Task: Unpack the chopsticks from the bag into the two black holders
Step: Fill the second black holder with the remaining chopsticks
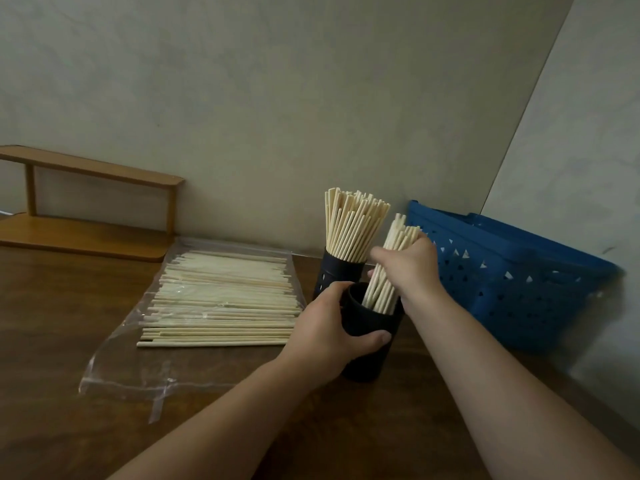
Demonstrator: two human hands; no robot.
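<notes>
Item log, head cam, as I see it from my end:

1. Near black holder [370, 344], front-centre on wooden table [69, 427]. Upright, poss. tipped slightly. Left hand [325, 341] wraps its wall: thumb across the front, fingers curled over the far rim. Firm hold.
2. Chopstick bundle [384, 282], lower ends inside near holder, tops leaning up and right. Right hand [408, 265] is curled round the bundle's upper part, fingers closed on it; stick tips poke out above the hand.
3. Far black holder [337, 271], just behind item 1, by the wall. Packed w/ upright chopsticks [353, 226], tops fanning out. Can't tell if the two holders touch.
4. Clear plastic bag [138, 368], flat on table, left of the holders. Loose chopsticks [221, 299] lie on/in it in a wide layer, lengthwise left-right. Whether they're inside or on top, can't tell.
5. Blue perforated basket [519, 278], right side, tilted against the wall.
6. Wooden shelf [86, 209], far left, against the wall.
</notes>
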